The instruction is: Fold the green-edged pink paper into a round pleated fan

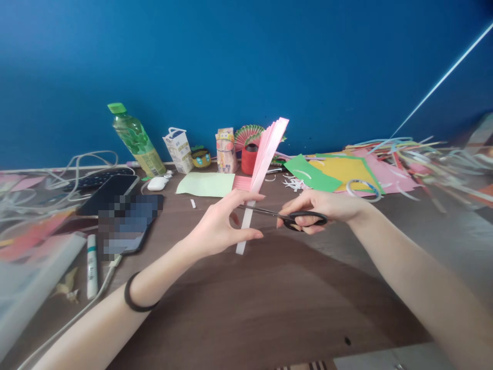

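The left hand (217,226) pinches a pleated pink paper (264,159), held upright above the table (269,298). The right hand (321,208) grips black scissors (287,216), blades touching the paper's lower part. A phone (115,205) lies left of the paper.

A home craft corner: beyond the left hand (215,228), a brown desk (269,298) against a blue wall (246,61) holds coloured paper sheets (346,172), paper strips (416,149), a drink bottle (134,139) and a phone (108,192).
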`<state>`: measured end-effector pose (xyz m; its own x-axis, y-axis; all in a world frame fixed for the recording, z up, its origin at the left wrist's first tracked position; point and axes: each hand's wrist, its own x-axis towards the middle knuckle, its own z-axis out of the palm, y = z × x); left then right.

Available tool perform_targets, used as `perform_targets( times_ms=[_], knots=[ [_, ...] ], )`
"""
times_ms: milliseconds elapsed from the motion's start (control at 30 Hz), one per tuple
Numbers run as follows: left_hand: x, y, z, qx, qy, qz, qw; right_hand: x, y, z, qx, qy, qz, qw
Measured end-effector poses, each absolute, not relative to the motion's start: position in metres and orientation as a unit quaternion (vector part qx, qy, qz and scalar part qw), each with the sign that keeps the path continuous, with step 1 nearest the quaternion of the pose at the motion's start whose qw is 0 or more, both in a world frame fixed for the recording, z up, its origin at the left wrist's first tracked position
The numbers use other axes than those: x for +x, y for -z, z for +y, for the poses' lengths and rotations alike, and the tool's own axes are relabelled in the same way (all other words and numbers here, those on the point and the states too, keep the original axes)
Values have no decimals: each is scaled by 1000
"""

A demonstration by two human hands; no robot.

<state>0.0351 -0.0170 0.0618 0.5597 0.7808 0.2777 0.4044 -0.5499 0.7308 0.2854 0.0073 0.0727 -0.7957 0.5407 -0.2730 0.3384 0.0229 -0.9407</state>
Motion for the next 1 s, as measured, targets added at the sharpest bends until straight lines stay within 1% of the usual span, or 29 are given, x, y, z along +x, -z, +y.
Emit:
perform_targets(
  times_ms=[533, 1000],
  knots=[
    [35, -60, -17, 825, -296, 359, 321, 286, -71, 8, -295, -626, -717, 84],
    [35, -60, -16, 829, -288, 357, 319, 285, -71, 7, -329, -620, -708, 76]
  ],
)
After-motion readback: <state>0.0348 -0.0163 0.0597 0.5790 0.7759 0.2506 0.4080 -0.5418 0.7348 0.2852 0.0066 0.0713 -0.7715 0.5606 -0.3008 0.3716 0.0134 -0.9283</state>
